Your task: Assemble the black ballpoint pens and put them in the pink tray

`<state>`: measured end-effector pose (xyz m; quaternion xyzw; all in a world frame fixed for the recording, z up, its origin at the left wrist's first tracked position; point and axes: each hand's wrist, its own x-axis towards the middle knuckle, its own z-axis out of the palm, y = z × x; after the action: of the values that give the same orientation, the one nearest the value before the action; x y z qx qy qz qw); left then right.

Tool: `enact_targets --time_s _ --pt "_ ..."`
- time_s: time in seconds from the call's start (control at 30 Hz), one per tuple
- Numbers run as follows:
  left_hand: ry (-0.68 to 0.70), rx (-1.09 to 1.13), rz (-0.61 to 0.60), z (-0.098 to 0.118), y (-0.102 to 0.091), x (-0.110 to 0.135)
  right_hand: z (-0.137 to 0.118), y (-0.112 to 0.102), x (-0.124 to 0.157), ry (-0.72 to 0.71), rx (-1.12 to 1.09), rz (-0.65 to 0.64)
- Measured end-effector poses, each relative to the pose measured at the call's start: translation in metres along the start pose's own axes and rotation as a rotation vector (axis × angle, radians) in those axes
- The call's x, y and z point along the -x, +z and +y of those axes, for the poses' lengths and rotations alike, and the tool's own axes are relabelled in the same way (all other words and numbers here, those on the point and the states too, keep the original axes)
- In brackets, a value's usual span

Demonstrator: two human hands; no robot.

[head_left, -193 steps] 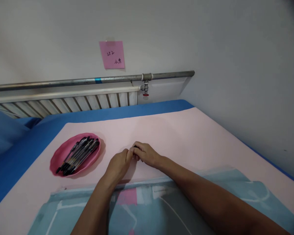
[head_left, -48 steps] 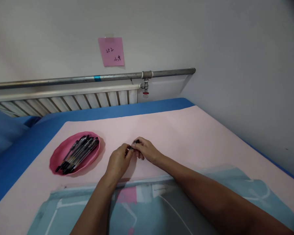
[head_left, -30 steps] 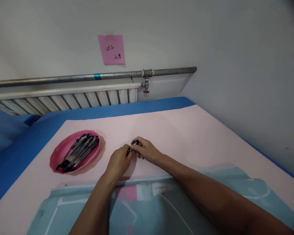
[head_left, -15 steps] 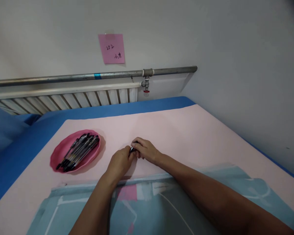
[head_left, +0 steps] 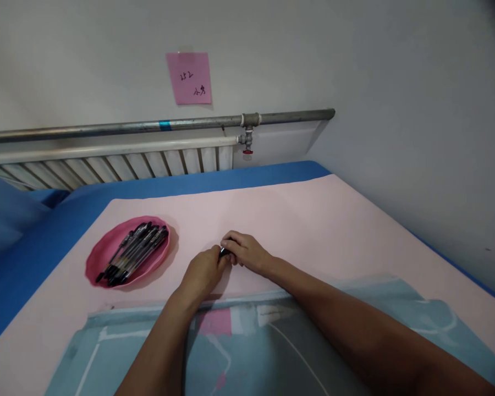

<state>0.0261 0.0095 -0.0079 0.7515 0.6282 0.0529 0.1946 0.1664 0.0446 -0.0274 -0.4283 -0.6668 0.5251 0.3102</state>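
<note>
My left hand (head_left: 203, 270) and my right hand (head_left: 246, 251) meet over the pink mat, both closed around one small dark pen (head_left: 224, 252). Only a short black, shiny stretch of it shows between the fingers; its ends are hidden in my hands. To the left of my hands lies a pink oval dish (head_left: 94, 263) with a wavy rim. Several black-and-clear pens (head_left: 136, 250) rest in it side by side, slanting the same way.
The pink mat (head_left: 280, 214) lies over a blue sheet (head_left: 214, 180). Nearest me is a light-blue patterned cloth (head_left: 124, 352). Behind stand a white radiator (head_left: 144, 165), a metal pipe (head_left: 119, 129) with a red-handled valve (head_left: 248, 151), and a wall bearing a pink note (head_left: 190, 80).
The view has shifted very slightly. Both hands stay together on the pen, with only a small movement of the fingers; the dish and its pens stay put.
</note>
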Motion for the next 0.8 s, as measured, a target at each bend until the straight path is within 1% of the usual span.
enact_targets --time_s 0.2,0.8 --pt "-0.015 -0.015 -0.024 0.0014 -0.0019 0.0002 0.0007 -0.0001 -0.0003 -0.019 0.013 -0.007" --pt "-0.005 -0.016 -0.023 0.0013 -0.0012 -0.0003 -0.0014 0.0002 0.0011 -0.014 0.029 0.000"
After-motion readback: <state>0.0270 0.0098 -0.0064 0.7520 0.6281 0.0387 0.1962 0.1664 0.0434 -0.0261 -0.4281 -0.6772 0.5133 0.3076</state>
